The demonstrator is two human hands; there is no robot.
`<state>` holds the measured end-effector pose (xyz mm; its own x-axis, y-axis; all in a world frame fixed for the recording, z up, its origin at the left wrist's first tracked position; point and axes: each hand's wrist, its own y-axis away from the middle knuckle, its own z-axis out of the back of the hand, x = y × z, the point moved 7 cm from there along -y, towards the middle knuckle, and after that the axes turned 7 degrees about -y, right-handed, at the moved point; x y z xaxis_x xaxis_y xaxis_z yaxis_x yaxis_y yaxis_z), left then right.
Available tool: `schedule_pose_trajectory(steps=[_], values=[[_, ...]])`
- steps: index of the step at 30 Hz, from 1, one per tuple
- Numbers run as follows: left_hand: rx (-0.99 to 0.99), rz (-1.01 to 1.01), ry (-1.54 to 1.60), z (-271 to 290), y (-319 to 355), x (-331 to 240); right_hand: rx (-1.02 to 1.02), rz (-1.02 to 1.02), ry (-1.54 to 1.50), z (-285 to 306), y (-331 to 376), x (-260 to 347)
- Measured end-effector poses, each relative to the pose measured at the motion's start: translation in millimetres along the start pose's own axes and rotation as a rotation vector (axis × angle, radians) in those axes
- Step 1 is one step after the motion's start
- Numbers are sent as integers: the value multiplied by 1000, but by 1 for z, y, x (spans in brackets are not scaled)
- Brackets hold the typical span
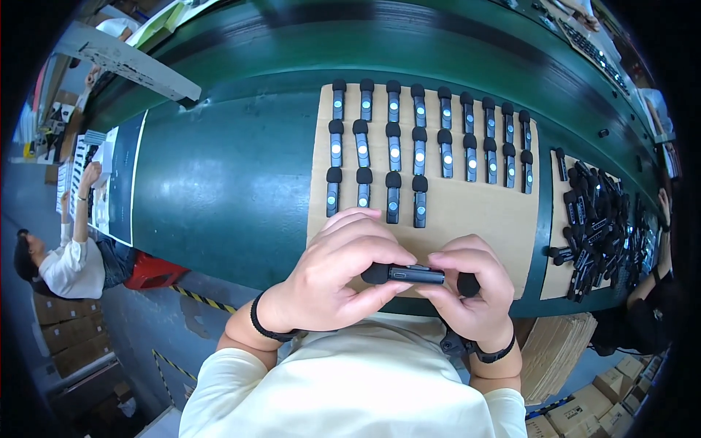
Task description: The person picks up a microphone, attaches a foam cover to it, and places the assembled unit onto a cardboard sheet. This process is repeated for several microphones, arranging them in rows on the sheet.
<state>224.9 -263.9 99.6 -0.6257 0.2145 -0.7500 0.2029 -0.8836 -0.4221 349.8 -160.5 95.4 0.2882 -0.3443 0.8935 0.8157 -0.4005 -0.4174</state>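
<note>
My left hand (343,274) and my right hand (471,288) meet at the near edge of a brown cardboard sheet (482,212). Together they grip a small black microphone-like device (412,275) held sideways, with a round foam cap at each end. On the sheet beyond my hands, several identical black devices (420,135) with foam tops and lit round dots lie upright in three neat rows. The nearest row is short and ends above my hands.
The sheet lies on a dark green conveyor belt (226,182). To the right, a second cardboard sheet carries a loose heap of the same black devices (595,226). A person in white (69,255) sits at left, another person (646,306) at right. Cardboard boxes stand on the floor.
</note>
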Motion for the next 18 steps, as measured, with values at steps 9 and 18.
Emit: schedule_pose_trajectory(steps=[9, 18], values=[[85, 35, -130, -8, -4, 4, 55, 11, 77, -1, -6, 6], [-20, 219, -166, 30, 18, 38, 15, -37, 603, 25, -11, -5]])
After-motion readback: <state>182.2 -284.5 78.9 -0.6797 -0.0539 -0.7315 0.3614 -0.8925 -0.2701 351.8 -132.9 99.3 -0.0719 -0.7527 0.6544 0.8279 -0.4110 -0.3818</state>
